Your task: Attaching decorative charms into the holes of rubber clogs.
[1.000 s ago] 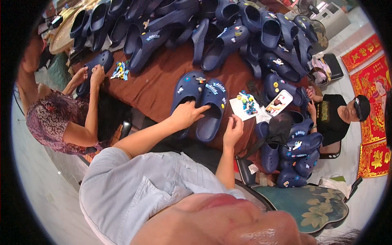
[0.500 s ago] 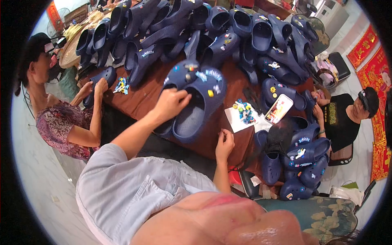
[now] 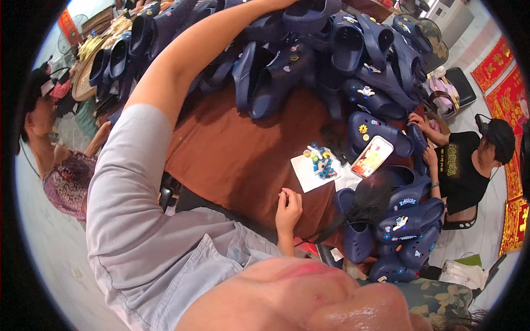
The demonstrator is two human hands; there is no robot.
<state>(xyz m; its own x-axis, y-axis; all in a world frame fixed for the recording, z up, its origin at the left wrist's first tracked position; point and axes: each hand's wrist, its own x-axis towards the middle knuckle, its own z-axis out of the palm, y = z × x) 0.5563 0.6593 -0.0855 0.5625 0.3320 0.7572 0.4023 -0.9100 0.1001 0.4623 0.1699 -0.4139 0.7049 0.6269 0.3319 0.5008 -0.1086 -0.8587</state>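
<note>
My left arm stretches up across the far pile of clogs. My left hand (image 3: 276, 3) is at the top edge of the view, beside a navy clog (image 3: 312, 15); its fingers are cut off, so I cannot tell whether it grips the clog. Near the table's front edge, my right hand (image 3: 289, 211) has its fingers curled in; whatever may be inside is hidden. Just beyond it, a heap of small blue, white and yellow shoe charms (image 3: 320, 164) lies on a white sheet (image 3: 302, 174). A phone (image 3: 372, 157) with a lit screen lies to the right of the charms.
Many navy clogs with charms (image 3: 279, 77) are piled along the far side of the brown-covered table (image 3: 221, 143). More clogs (image 3: 411, 218) are stacked at right. One person (image 3: 66, 176) sits at left; another (image 3: 469, 160) at right handles a clog.
My left arm has swung from mid-table to the far pile. The pair of clogs it held above the table is gone from there. My right hand has shifted slightly left and nearer in view.
</note>
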